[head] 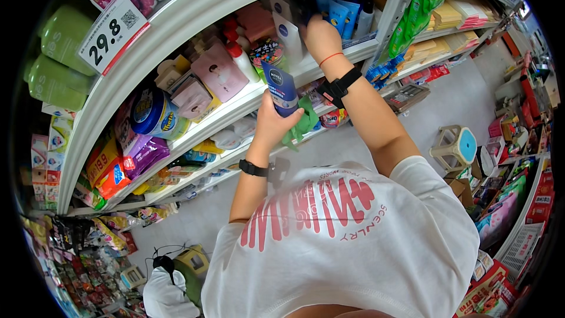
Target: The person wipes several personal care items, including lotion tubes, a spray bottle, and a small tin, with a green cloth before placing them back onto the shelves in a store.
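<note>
My left hand [271, 123] is closed around a dark blue Nivea box or tube [281, 88], held upright in front of the shelf edge. A green cloth [304, 126] hangs from the same hand, below the Nivea item. My right hand [323, 37] reaches into the shelf beside white Nivea boxes [289, 37] and light blue tubes [337, 15]. Its fingertips are hidden among dark items, so whether it grips something does not show. Left of the hands stand a white bottle with a red cap [242, 61] and a pink pouch with a portrait [220, 73].
A white shelf upright [388, 22] with hanging green packs [412, 17] stands right of my right arm. Lower shelves hold more goods. A stool with a blue seat [467, 143] stands on the floor at right. Another person [167, 291] is low at the bottom left.
</note>
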The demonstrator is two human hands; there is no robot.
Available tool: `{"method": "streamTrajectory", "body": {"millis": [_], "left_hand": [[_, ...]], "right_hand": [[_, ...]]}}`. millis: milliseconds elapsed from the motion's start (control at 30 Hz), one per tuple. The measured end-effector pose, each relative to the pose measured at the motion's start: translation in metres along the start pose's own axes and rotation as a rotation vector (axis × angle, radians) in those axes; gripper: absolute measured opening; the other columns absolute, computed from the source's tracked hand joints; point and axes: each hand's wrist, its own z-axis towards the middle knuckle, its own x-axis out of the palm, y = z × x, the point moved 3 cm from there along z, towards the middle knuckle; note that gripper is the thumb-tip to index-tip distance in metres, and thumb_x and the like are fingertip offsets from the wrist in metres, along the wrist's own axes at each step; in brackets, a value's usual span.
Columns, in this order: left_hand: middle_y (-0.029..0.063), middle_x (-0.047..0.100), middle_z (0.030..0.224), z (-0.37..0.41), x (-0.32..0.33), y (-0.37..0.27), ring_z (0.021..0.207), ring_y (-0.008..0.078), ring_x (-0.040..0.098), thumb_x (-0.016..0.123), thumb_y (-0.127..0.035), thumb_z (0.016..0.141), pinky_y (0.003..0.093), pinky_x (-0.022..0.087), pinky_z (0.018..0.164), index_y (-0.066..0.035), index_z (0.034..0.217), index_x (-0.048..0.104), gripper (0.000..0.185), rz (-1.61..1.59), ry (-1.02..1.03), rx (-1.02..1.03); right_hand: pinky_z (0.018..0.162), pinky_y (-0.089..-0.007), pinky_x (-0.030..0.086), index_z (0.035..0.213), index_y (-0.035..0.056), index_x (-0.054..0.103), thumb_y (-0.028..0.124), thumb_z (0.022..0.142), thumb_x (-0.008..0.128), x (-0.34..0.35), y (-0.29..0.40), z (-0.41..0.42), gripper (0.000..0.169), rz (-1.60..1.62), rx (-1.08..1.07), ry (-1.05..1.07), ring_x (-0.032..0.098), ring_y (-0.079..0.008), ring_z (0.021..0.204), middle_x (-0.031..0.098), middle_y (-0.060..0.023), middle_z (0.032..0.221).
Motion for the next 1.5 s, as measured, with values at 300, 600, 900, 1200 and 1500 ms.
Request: {"method": "streamTrajectory", "body": {"millis": [300, 600, 900, 1200, 1500], "left_hand": [[0.0095, 0.063, 0.102, -0.002, -0.003, -0.008, 0.091, 0.0193, 0.062, 0.082, -0.021, 0.069, 0.0339, 0.050, 0.083, -0.003, 0.117, 0.047, 0.062, 0.063, -0.006, 0.033], [0.0152, 0.063, 0.106, 0.001, 0.003, 0.001, 0.095, 0.0256, 0.064, 0.082, -0.025, 0.069, 0.0366, 0.050, 0.085, -0.002, 0.122, 0.046, 0.068, 0.100, 0.028, 0.037], [0.0153, 0.063, 0.108, 0.000, 0.003, -0.004, 0.096, 0.0253, 0.063, 0.082, -0.025, 0.069, 0.0366, 0.050, 0.086, -0.002, 0.122, 0.046, 0.068, 0.059, 0.041, 0.013], [0.0168, 0.063, 0.106, -0.002, -0.001, -0.002, 0.096, 0.0287, 0.063, 0.080, -0.026, 0.070, 0.0373, 0.050, 0.086, -0.002, 0.122, 0.045, 0.067, 0.080, -0.001, 0.009], [0.0197, 0.063, 0.109, 0.013, 0.021, -0.017, 0.097, 0.0327, 0.063, 0.079, -0.028, 0.072, 0.0373, 0.050, 0.085, -0.001, 0.122, 0.047, 0.065, 0.138, 0.097, 0.049]], "right_hand": [[0.064, -0.0495, 0.053, 0.096, -0.0061, 0.053, 0.031, 0.086, 0.065, 0.011, -0.009, 0.010, 0.040, -0.003, -0.038, 0.073, 0.064, -0.0442, 0.074, 0.065, -0.0274, 0.078], [0.077, -0.0446, 0.052, 0.107, -0.0031, 0.055, 0.007, 0.086, 0.061, -0.008, -0.012, -0.047, 0.024, 0.098, -0.115, 0.079, 0.063, -0.0419, 0.090, 0.065, -0.0271, 0.098], [0.073, -0.0436, 0.052, 0.096, 0.0013, 0.065, 0.013, 0.091, 0.056, -0.034, 0.007, -0.037, 0.015, 0.177, -0.177, -0.025, 0.064, -0.0374, 0.083, 0.067, -0.0194, 0.091], [0.069, -0.0414, 0.051, 0.106, 0.0053, 0.061, 0.045, 0.087, 0.063, -0.057, 0.029, -0.053, 0.044, 0.486, -0.053, -0.099, 0.065, -0.0345, 0.081, 0.066, -0.0164, 0.090], [0.066, -0.0374, 0.051, 0.113, 0.0052, 0.060, 0.037, 0.085, 0.067, -0.074, 0.020, -0.114, 0.043, 0.473, 0.022, 0.390, 0.067, -0.0297, 0.073, 0.067, -0.0142, 0.079]]}}
